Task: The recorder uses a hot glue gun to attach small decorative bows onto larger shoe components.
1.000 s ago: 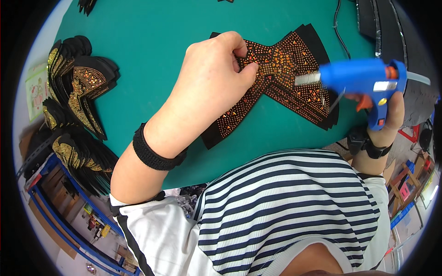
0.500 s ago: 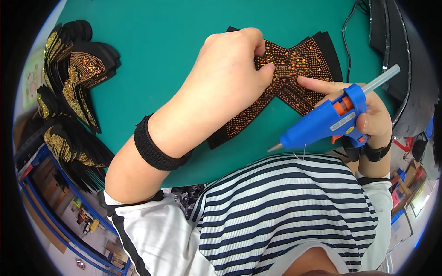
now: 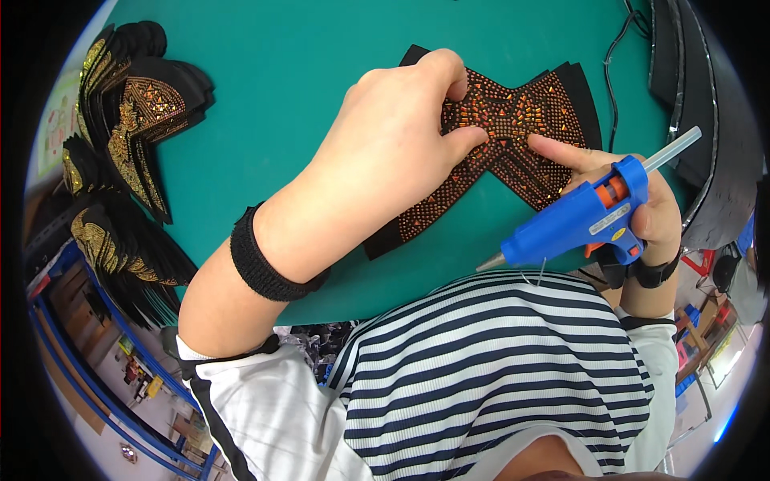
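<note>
A black fabric piece (image 3: pixel 553 104), crossed in shape and covered with copper and orange beads, lies on the green table before me. My left hand (image 3: pixel 405 120) is over its left half, thumb and index finger bent in a grip at the crossing; the other fingers are hidden behind the hand. In my right hand (image 3: pixel 662 200) is a blue hot glue gun (image 3: pixel 561 224), its nozzle pointing left and down toward my striped apron and a clear glue stick (image 3: pixel 674 148) jutting from its back. My right index finger stretches out to touch the beaded piece.
Stacks of black pieces with gold and copper decoration (image 3: pixel 152 104) lie at the table's left edge. At the right edge hang black sheets (image 3: pixel 722 104), with a black cord (image 3: pixel 613 88) beside them. The green table top (image 3: pixel 273 72) runs underneath.
The view has shifted slightly. My right hand and the glue gun are a little farther right and lower; the left thumb reaches slightly farther right over the beads.
</note>
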{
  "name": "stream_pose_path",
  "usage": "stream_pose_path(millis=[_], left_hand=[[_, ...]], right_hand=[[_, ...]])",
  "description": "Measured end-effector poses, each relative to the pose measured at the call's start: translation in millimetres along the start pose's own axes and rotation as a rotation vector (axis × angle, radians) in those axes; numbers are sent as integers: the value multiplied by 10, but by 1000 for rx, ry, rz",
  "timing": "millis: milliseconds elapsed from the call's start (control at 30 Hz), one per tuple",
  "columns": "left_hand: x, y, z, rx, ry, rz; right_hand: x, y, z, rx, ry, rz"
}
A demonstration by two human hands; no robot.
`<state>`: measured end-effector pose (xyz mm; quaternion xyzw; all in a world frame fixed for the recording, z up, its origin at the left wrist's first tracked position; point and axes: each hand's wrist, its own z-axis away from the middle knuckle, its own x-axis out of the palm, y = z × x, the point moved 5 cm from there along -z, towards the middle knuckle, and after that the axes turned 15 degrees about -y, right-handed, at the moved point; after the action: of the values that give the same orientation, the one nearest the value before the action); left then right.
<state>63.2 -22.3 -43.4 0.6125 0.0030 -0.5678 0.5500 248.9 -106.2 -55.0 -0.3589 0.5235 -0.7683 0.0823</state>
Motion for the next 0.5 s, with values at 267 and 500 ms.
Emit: stream_pose_path(millis=[267,500], left_hand=[[34,23,-7,-17,-24,-20],[53,29,5,-31,-24,-41]], right_hand=[[-26,-12,5,15,-24,9],[-21,-24,4,-8,17,-3]])
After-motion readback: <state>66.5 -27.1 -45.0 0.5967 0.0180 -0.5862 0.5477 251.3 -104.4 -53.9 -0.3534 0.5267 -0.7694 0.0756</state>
